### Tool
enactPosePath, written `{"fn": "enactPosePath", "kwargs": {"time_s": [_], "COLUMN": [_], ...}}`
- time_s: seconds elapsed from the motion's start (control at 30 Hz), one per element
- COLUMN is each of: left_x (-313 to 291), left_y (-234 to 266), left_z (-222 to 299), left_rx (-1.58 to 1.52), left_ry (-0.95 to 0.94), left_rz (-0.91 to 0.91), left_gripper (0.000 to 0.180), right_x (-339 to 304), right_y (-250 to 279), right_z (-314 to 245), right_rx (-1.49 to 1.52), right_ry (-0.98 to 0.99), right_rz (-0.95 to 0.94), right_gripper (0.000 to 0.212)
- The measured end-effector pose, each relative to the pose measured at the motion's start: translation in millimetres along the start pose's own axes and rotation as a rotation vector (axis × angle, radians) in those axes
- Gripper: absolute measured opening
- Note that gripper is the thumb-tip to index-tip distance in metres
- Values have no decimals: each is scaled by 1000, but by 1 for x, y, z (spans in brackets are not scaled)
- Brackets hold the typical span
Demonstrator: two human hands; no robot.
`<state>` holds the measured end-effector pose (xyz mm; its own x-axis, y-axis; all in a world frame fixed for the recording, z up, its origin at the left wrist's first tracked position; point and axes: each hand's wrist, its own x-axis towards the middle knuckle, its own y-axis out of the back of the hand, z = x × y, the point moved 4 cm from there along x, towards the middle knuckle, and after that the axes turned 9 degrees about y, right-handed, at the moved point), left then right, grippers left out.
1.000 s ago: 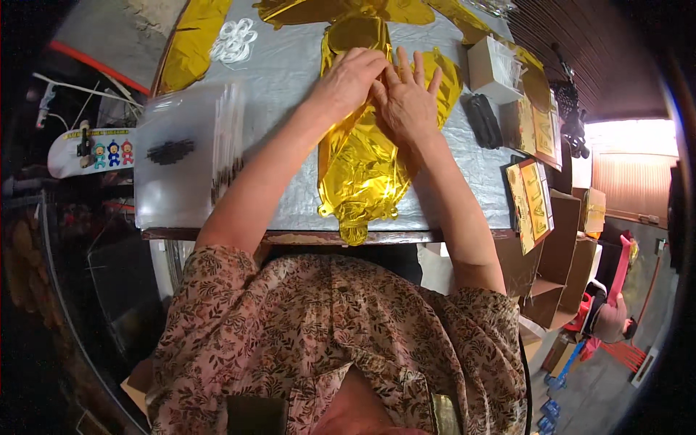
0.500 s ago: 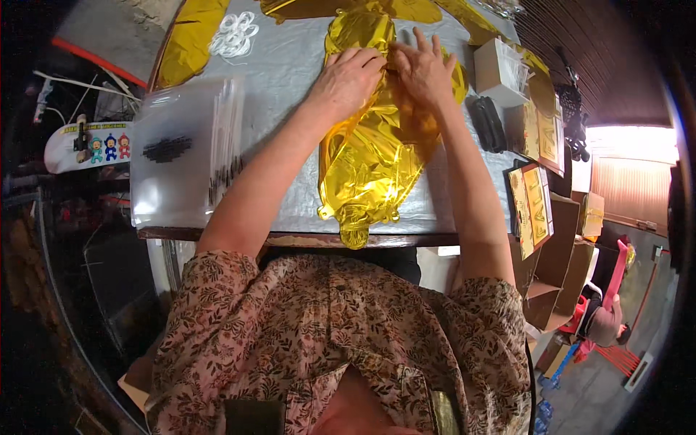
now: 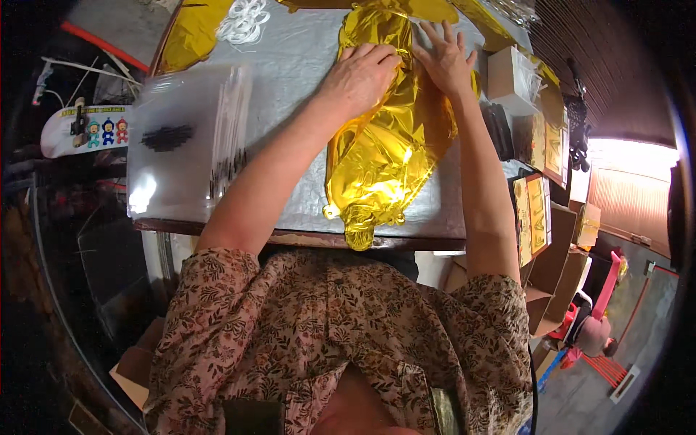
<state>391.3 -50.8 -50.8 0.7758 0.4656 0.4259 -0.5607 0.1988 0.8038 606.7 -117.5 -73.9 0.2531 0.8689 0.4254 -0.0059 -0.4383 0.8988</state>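
A deflated gold foil balloon lies lengthwise on the silver-grey covered table in front of me, its surface creased and shiny. Its rounded tab hangs over the table's near edge. My left hand rests on the balloon's upper left side, fingers bent and closed on the foil; the fingertips are partly hidden. My right hand lies palm down at the balloon's upper right edge, with its fingers spread. Further gold foil pieces lie at the far left and along the far edge.
To the left lies a stack of clear plastic bags, with a bundle of white string beyond it. On the right stand a white box, a black pouch and gold-fronted packages. Cardboard boxes are beside the table.
My right hand has spread its fingers and shifted outward, slightly farther from the left hand. The left hand stays on the foil. The whole view has shifted a little.
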Motion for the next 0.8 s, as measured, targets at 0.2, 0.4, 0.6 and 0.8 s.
{"fn": "enactPosePath", "kwargs": {"time_s": [0.2,0.4,0.6,0.8], "left_x": [2,4,10,28], "left_y": [2,4,1,-6], "left_z": [1,0,-9,-23], "left_rx": [27,29,6,9], "left_ry": [-5,-32,-65,-126], "left_rz": [-51,-65,-118,-232], "left_gripper": [34,32,31,32], "right_x": [-26,-40,-62,-74], "right_y": [20,43,87,93], "right_z": [-14,-34,-100,-177], "right_rx": [120,140,301,556], "right_ry": [-18,5,243,574], "right_rz": [-43,-79,43,-69], "right_gripper": [69,73,42,32]}}
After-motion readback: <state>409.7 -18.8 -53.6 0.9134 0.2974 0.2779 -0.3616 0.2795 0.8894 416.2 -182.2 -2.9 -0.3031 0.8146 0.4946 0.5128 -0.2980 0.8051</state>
